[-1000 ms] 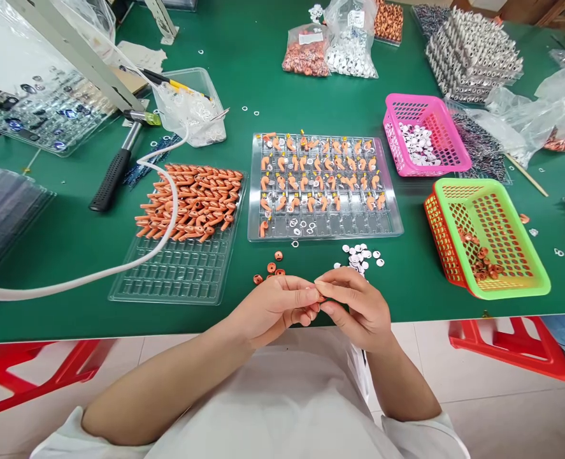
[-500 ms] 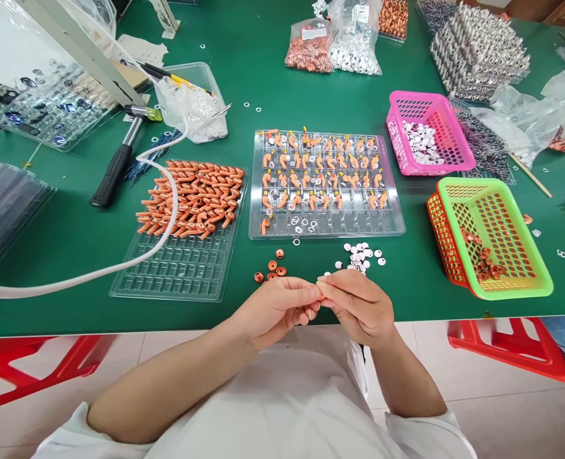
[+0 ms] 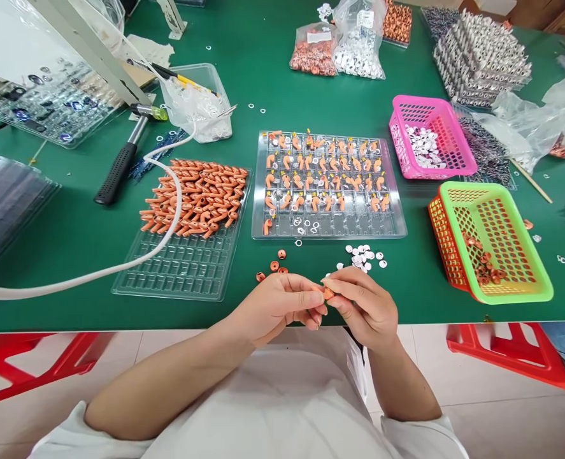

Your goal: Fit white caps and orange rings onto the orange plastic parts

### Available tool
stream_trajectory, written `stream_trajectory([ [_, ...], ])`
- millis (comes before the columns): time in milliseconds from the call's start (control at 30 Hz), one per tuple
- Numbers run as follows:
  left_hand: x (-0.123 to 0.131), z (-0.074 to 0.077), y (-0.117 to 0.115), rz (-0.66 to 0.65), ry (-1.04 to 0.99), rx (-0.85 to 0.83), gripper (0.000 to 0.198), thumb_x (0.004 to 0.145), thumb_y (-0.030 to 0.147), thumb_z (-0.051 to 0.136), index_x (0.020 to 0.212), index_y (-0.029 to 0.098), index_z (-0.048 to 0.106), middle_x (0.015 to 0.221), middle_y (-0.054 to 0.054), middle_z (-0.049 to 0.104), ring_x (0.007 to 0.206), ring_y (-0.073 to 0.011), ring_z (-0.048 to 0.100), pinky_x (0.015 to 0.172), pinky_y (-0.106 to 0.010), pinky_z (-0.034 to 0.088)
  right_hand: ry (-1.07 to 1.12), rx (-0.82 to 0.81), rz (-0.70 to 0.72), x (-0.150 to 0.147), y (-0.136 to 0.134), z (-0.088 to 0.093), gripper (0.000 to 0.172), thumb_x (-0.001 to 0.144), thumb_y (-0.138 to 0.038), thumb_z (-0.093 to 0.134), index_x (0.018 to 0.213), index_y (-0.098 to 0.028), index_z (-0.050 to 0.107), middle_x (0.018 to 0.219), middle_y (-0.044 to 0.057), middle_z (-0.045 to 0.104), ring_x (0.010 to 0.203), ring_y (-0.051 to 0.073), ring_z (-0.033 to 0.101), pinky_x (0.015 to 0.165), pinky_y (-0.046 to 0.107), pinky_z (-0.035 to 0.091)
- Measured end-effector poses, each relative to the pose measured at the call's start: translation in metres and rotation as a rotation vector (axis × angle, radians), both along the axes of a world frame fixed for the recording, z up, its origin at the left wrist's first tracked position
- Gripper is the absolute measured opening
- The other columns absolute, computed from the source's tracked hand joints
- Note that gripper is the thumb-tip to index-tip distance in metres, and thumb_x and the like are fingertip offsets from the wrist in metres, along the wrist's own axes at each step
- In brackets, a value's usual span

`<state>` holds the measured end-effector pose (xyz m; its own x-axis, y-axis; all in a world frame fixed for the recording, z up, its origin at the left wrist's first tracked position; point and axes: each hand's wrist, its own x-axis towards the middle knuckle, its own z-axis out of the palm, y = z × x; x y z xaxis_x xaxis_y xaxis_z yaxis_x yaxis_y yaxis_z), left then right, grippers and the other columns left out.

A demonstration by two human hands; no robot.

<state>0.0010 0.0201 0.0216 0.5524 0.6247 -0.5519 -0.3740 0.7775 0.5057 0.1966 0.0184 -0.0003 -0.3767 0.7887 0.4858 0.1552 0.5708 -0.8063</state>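
Observation:
My left hand and my right hand meet fingertip to fingertip over the table's near edge, both pinching one small orange part. Just beyond the left hand lie a few orange rings. Beyond the right hand lies a small heap of white discs. Farther out is a clear compartment tray with rows of orange bent pieces. To its left, a heap of orange bent pieces rests on another clear tray.
A green-and-orange basket holding orange rings and a pink basket holding white discs stand on the right. A white hose curves across the left. A black-handled tool, a clear box, bags and stacked trays lie farther back.
My hands stay together at the near edge; the fingers have shifted slightly round the small orange part. The view has drifted a little.

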Motion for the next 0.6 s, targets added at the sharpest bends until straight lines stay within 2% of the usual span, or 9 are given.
stream_trajectory([
  [367,0.0033,0.0032,-0.0028,0.035,0.030,0.001,0.028,0.067,0.035,0.087,0.071,0.010,0.074,0.065,-0.003,0.067,0.055,-0.0105,0.061,0.051,-0.022,0.051,-0.046,-0.008,-0.037,-0.0016,-0.0037,-0.0012,0.042,0.093,-0.011,0.058,0.132,-0.028,0.060,0.105,0.009,0.067,0.089,0.020,0.068,0.070,0.034,0.060],
  [600,0.0034,0.0004,-0.0041,0.031,0.029,-0.010,0.029,0.068,0.036,0.086,0.072,0.009,0.074,0.065,-0.003,0.068,0.054,-0.0106,0.062,0.051,-0.022,0.051,-0.062,-0.030,-0.039,-0.0026,-0.0038,-0.0017,0.039,0.091,-0.009,0.059,0.127,-0.026,0.062,0.104,0.009,0.067,0.087,0.020,0.066,0.071,0.035,0.059],
])
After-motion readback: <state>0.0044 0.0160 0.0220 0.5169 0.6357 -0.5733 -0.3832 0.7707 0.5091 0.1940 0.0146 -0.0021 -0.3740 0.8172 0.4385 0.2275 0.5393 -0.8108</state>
